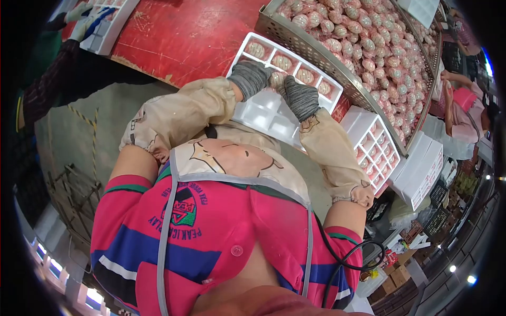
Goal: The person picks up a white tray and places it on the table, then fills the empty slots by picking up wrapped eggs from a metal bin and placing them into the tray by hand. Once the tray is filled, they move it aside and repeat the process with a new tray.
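My left hand, in a grey glove, is curled over a white compartment tray and closes on a pink-white wrapped round item in the tray's second row. My right hand, also grey-gloved, rests on the tray just right of that item; its fingers are hidden. The tray's far row holds several of the same round items. Beige sleeve covers reach from both wrists to the elbows.
A large perforated metal tray heaped with the round items lies beyond the white tray on a red surface. Filled and stacked white trays sit at right. Another person's gloved hand works at top left; a person in pink stands at right.
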Tool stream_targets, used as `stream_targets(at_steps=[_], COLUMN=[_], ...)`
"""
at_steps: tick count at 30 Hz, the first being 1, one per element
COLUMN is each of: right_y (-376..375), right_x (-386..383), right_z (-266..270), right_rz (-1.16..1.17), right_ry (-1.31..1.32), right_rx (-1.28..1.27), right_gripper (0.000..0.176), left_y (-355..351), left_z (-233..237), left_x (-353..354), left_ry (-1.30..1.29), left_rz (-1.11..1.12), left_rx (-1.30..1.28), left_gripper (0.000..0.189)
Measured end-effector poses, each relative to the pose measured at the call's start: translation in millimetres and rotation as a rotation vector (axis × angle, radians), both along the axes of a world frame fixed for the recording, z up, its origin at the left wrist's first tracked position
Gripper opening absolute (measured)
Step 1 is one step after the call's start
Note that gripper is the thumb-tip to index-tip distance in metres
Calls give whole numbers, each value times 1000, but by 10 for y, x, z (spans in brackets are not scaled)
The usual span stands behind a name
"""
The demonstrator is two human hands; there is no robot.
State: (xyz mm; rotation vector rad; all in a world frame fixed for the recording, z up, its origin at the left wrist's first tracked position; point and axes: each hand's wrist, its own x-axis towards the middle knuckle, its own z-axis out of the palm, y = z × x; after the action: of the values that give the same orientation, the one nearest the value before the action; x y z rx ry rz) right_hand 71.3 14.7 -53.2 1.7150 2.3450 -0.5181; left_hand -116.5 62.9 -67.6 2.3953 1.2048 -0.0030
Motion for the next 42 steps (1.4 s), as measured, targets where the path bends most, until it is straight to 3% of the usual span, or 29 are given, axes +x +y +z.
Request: stream_targets(at_steps=[5, 12, 14, 16, 17, 18, 19, 20, 24, 28, 29, 32, 34, 36, 38, 42], right_y=[23, 91, 142, 109, 110, 154, 231, 300, 589, 570, 532, 296, 200, 91, 12, -66], right_x=[-55, -57, 47, 270, 412, 449, 602, 618, 782, 585, 585, 564, 526, 519, 477, 417], right_z=[-150, -294, -242, -225, -175, 222, 168, 481, 552, 544, 375, 33, -11, -231, -302, -276], right_rz=[6, -155, -161, -394, -520, -743, -613, -777, -700, -549, -419, -393, -504, -415, -383, -396], right_ry=[5, 95, 339, 692, 776, 953, 903, 1003, 920, 823, 786, 819, 825, 870, 845, 778], right_rx=[19, -48, 77, -47, 16, -98, 209, 91, 211, 106, 133, 50, -63, 34, 63, 131], right_gripper=[37, 34, 35, 22, 19, 19, 19, 18, 17, 15, 15, 17, 17, 17, 18, 18], left_y=[149, 108, 34, -40, -97, -138, -196, -203, -212, -230, -226, -256, -265, -277, -304, -286], left_z=[-99, 8, 127, 79, 95, 37, -49, -86, -53, -148, -163, -116, -159, -127, -18, -231], left_x=[163, 181, 144, 44, 23, 41, 85, 134, 246, 323, 319, 323, 333, 354, 391, 495], left_ry=[191, 122, 129, -40, -69, -64, -199, -336, -131, -169, -195, -231, -232, -236, -203, -220], left_rz=[-92, -63, -34, -124, -163, -159, -177, -196, -179, -157, -165, -109, -109, -119, -19, 37], left_rx=[-9, 42, 29, 317, 305, 296, 275, 263, 132, 233, 287, 328, 348, 370, 200, 314], left_gripper=[24, 24, 22, 19, 20, 20, 22, 26, 31, 32, 30, 28, 26, 24, 20, 14])
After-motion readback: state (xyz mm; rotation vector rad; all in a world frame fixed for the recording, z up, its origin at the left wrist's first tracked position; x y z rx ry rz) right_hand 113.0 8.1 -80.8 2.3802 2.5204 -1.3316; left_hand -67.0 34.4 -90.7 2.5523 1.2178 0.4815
